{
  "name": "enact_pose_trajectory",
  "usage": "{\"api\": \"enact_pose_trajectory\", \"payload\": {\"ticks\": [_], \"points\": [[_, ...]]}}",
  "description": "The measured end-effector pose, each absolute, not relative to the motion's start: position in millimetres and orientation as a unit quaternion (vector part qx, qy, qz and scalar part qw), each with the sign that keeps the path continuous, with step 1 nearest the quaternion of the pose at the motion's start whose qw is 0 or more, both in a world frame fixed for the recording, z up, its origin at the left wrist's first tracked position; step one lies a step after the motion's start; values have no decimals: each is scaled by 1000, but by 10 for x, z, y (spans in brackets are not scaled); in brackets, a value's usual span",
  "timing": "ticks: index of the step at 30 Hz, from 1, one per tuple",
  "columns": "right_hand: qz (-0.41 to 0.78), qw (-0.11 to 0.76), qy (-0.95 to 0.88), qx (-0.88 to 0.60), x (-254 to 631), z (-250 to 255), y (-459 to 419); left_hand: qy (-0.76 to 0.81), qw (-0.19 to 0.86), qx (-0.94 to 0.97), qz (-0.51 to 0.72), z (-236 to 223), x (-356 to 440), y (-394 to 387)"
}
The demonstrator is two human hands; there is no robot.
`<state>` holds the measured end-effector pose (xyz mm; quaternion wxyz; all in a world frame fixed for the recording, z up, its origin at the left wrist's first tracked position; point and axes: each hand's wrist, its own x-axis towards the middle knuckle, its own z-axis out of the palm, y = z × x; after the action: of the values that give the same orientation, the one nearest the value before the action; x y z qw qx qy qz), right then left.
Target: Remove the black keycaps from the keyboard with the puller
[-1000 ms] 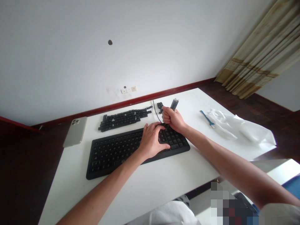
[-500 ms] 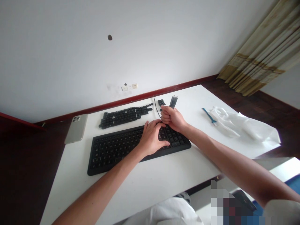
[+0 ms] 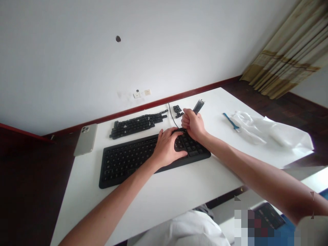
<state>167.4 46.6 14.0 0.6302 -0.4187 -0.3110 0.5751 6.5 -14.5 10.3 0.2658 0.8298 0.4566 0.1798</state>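
On the white table a black keyboard [image 3: 128, 160] lies at a slant; keycaps are off across much of its left and middle part. My left hand [image 3: 167, 147] rests on its right-hand half, thumb spread from the fingers. Above the number pad my right hand [image 3: 193, 123] makes a fist round a dark keycap puller [image 3: 199, 106], whose upper end leans right and shows pale tips. A thin wire shows below the fist at the keys; exactly what it touches is hidden. Behind the keyboard lie rows of loose black keycaps [image 3: 138, 124], with a smaller keycap group [image 3: 177, 111] further right.
A phone [image 3: 85, 140] lies face down at the table's left end. To the right are a blue brush [image 3: 231, 121] and a crumpled white plastic bag [image 3: 279, 135]. The keyboard cable [image 3: 172, 114] runs back towards the wall [image 3: 179, 44].
My right hand has risen slightly and tipped the keycap puller further right. My left hand keeps its place on the keyboard. The whole view has shifted a little.
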Motion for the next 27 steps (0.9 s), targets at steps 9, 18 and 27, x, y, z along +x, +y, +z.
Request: {"api": "enact_pose_trajectory", "payload": {"ticks": [9, 18, 27], "points": [[598, 583, -338, -434, 1636, 162, 433, 456, 278, 823, 191, 103, 80, -136], [664, 491, -423, -374, 1687, 175, 396, 441, 259, 829, 225, 63, 66, -174], [508, 482, -585, -408, 1663, 178, 281, 464, 127, 851, 209, -31, 135, -86]]}}
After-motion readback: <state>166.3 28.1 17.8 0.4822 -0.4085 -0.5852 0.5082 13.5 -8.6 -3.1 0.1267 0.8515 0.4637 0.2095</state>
